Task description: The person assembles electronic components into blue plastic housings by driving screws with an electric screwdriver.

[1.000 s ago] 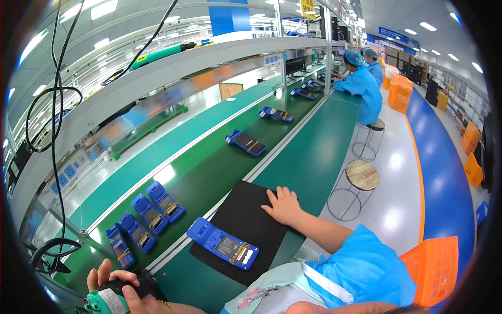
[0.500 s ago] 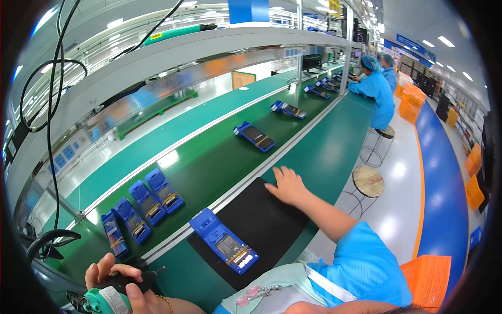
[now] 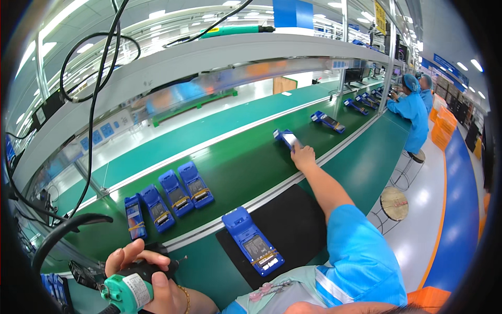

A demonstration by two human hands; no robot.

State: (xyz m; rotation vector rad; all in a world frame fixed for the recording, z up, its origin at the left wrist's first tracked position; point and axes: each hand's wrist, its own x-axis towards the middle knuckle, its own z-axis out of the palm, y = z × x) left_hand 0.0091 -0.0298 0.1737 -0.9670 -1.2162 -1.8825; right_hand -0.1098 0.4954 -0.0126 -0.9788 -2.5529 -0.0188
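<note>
My left hand [image 3: 166,297] is wrapped round a green and black electric screwdriver [image 3: 127,291], its thin bit pointing right. My right arm reaches forward over the green belt, and my right hand [image 3: 304,158] has its fingers closed on the near end of a blue handheld terminal [image 3: 287,138] with a bright, reflecting face. Closer to me, another blue terminal [image 3: 254,243] lies back up on a black mat [image 3: 293,214], a yellow rubber band round its lower end. Neither hand touches that one.
Several blue terminals, among them a banded one [image 3: 159,209], stand in a row on the belt [image 3: 235,170] at left. More lie farther along, near another blue terminal [image 3: 328,122]. Black cables [image 3: 93,125] hang at left. Two people in blue work at far right, beyond a round stool [image 3: 394,204].
My right hand has moved from the mat's far edge out to the terminal on the belt and taken hold of it. The view has shifted; my left hand still holds the screwdriver.
</note>
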